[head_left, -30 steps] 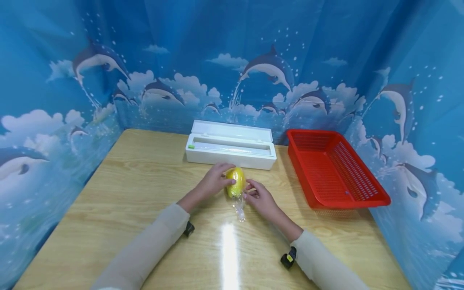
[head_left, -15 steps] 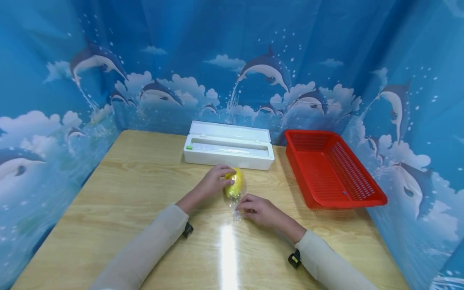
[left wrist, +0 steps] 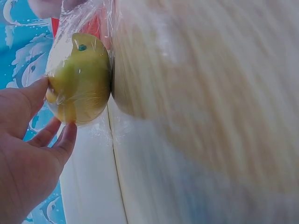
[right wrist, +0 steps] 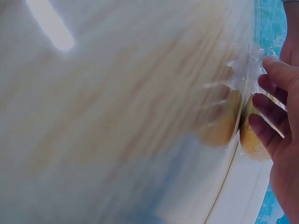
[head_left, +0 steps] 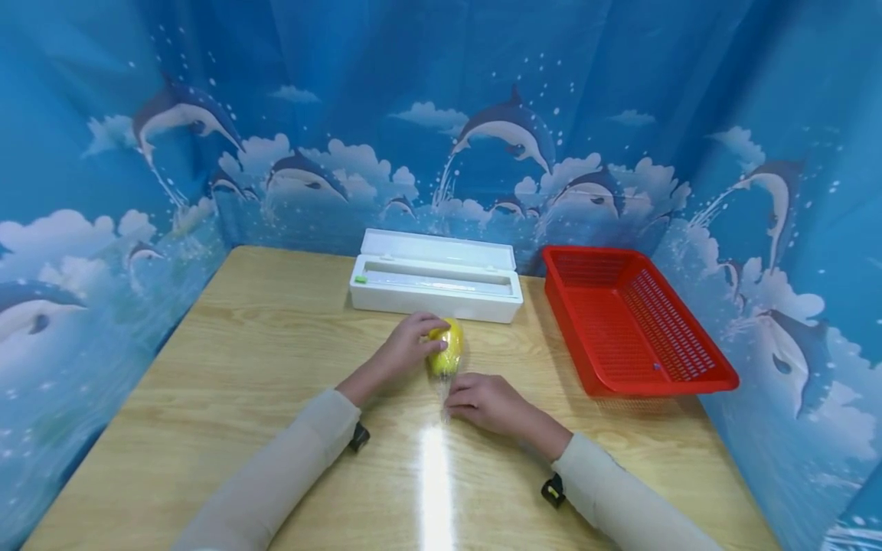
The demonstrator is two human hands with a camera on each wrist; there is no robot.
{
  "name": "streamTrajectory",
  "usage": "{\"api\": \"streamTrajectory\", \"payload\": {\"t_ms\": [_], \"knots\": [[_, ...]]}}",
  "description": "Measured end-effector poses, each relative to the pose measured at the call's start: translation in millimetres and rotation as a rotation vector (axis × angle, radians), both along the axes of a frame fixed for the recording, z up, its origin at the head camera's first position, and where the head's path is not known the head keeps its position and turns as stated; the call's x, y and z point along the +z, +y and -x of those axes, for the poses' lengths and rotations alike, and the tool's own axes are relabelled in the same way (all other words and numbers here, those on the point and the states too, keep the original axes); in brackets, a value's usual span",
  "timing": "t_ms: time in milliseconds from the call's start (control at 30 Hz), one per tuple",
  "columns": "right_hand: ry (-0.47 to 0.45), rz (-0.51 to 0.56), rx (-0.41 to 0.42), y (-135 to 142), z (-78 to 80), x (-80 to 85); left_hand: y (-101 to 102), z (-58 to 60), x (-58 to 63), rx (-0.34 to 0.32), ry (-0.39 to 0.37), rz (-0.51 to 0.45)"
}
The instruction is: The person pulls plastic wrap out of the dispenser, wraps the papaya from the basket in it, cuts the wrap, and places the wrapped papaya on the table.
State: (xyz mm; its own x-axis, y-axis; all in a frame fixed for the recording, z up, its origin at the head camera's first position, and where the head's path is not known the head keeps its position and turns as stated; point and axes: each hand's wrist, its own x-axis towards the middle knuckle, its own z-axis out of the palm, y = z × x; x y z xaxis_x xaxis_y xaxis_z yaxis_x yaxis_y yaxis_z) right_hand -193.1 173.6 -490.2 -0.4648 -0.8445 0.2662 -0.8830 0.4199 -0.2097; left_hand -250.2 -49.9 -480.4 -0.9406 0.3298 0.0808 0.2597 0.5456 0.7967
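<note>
A yellow mango (head_left: 446, 353) wrapped in clear cling film lies on the table in the middle of the head view. My left hand (head_left: 412, 343) grips it from the left, thumb and fingers on either side. In the left wrist view the mango (left wrist: 83, 84) shows its stem end through the creased film, with the left hand (left wrist: 32, 149) at its lower side. Just below the fruit, my right hand (head_left: 485, 402) pinches the loose film tail (head_left: 444, 390), which is drawn narrow. The right hand (right wrist: 282, 107) partly hides the mango (right wrist: 252, 140) in the right wrist view.
Behind the hands stands a white cling film dispenser (head_left: 434, 301), lid raised, with a green slider (head_left: 360, 279) at its left end. A red plastic basket (head_left: 586, 344) is at the right. Dolphin-print curtains (head_left: 427, 115) enclose the wooden table (head_left: 276, 321).
My right hand has moved from the mango's right side down to the film tail and now pinches it; the tail has narrowed. The left hand stays on the mango.
</note>
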Motion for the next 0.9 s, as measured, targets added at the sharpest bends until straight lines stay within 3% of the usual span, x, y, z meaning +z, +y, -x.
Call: {"api": "streamTrajectory", "payload": {"t_ms": [100, 300, 400, 633, 767, 900], "knots": [[0.009, 0.004, 0.014, -0.5, -1.1, 1.3, -1.2, 0.5, -1.0, -0.011, 0.012, -0.009], [-0.133, -0.105, -0.022, -0.3, -2.6, 4.2, -3.0, 1.1, -2.1, -0.032, 0.039, -0.026], [-0.134, -0.118, -0.015, -1.2, -2.4, 4.8, -3.4, 1.4, -2.2, -0.03, 0.037, -0.027], [-0.05, -0.039, 0.009, -6.0, -2.1, 4.7, -3.4, 1.6, -1.0, -0.009, 0.013, -0.022], [-0.149, 0.017, -0.054, -9.3, -3.4, 8.1, -3.1, 1.2, -1.0, -0.011, 0.02, -0.019], [-0.278, 0.144, -0.125, -13.0, -1.8, 13.1, -3.5, 1.2, -1.1, -0.019, 0.034, -0.017]]}}
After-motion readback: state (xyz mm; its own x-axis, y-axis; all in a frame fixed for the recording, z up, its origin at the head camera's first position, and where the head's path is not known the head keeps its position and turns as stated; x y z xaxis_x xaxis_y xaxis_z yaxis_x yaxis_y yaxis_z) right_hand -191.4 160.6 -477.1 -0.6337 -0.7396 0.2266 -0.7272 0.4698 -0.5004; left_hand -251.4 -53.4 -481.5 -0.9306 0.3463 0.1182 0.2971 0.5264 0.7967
